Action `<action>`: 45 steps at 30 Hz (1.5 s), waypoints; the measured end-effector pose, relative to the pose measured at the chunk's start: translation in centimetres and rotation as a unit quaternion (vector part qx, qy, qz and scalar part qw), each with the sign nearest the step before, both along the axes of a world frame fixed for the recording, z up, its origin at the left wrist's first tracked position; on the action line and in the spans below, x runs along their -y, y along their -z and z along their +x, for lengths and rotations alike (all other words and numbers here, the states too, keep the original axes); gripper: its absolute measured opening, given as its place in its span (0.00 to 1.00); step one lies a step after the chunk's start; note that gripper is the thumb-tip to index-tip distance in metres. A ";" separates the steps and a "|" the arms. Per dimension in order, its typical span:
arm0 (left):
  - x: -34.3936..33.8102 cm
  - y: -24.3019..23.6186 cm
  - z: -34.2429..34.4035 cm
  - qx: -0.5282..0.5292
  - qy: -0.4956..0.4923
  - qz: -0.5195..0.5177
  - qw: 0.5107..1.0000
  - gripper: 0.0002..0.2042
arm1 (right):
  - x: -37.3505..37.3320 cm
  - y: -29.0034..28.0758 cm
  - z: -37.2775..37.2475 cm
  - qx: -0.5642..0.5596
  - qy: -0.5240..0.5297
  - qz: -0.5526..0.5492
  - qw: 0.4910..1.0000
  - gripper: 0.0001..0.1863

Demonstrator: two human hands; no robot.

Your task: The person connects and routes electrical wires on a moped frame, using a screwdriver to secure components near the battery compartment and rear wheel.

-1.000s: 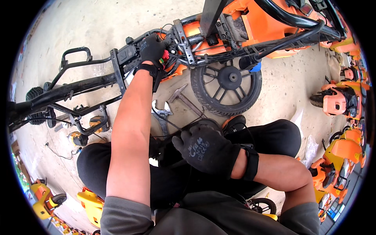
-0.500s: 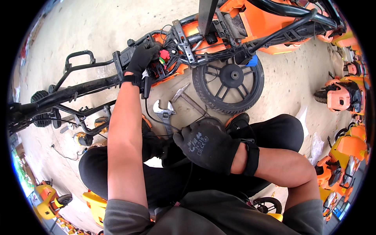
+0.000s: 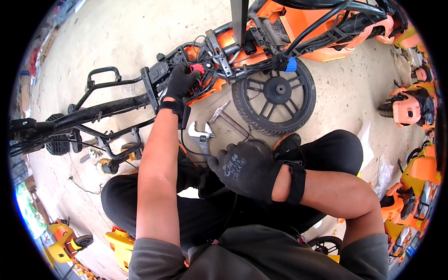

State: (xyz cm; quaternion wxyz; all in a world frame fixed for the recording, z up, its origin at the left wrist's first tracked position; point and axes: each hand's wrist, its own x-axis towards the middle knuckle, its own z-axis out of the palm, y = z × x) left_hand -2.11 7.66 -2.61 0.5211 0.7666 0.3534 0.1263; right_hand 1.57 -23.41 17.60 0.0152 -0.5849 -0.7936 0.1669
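My left hand [image 3: 180, 84], in a black glove, is over the wiring of an overturned black scooter frame [image 3: 126, 101]. Its curled fingers are at a red connector [image 3: 198, 69]; what lies between them is hidden. My right hand [image 3: 242, 168], also gloved, is held above my lap with its back up and its fingers curled under. Whatever it may hold is out of sight. On the floor between the hands and the frame lie an adjustable wrench [image 3: 201, 135] and a hammer [image 3: 229, 119]. A thin black cable [image 3: 185, 145] runs from near my left wrist toward my lap.
A black spoked wheel [image 3: 278, 95] is beside the frame. Orange body panels [image 3: 310, 28] extend at the far right. A yellow-and-black power tool [image 3: 111, 164] lies left of my knee. Orange scooters [image 3: 408, 112] line the right side; clear plastic [image 3: 383, 173] lies near them.
My left hand has come down and slightly right across the wiring, closer to the red connector. My right hand stays nearly in place, still curled. The whole view has shifted a little.
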 end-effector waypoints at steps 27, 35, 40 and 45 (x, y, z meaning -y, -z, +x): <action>3.8 -0.7 0.6 0.016 -0.096 0.294 0.951 0.16 | 0.0 0.5 -0.2 -0.040 0.002 0.022 0.999 0.21; 4.0 -0.3 0.9 0.007 -0.121 0.289 0.950 0.16 | -0.4 0.2 -0.4 -0.028 -0.002 -0.006 1.000 0.20; 3.0 0.1 1.4 -0.033 -0.109 0.290 0.950 0.11 | 0.1 1.3 -0.3 -0.040 0.017 0.051 0.998 0.19; 2.6 0.2 2.0 -0.086 -0.102 0.279 0.951 0.11 | -0.3 1.7 -0.4 -0.031 0.017 0.027 0.999 0.19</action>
